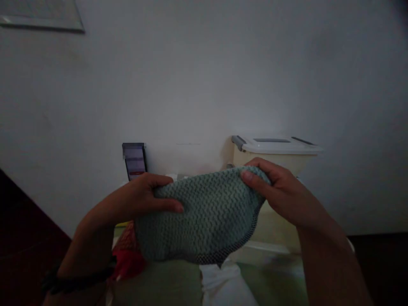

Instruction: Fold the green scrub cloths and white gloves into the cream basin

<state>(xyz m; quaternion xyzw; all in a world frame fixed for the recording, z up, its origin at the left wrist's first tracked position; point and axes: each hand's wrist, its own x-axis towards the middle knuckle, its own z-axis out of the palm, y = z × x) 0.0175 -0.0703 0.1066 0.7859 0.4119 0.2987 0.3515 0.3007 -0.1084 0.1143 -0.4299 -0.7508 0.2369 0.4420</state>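
A grey-green textured cloth (204, 212) with a dark edging hangs stretched between my two hands, above a table. My left hand (153, 197) pinches its upper left corner, thumb in front and fingers behind. At the upper right corner my right hand (274, 182) grips the cloth the same way. The lower edge sags in a loose curve. Below it, a white cloth (225, 284) lies on the greenish tabletop (172, 282). Red fabric (127, 261) shows beside my left wrist, partly covered by the grey-green cloth.
Behind my right hand stands a cream storage box (267, 159) with a white lid and grey latches. A phone (135, 161) leans upright at the back left against the pale wall (191, 85). A framed panel (41, 17) is at the upper left.
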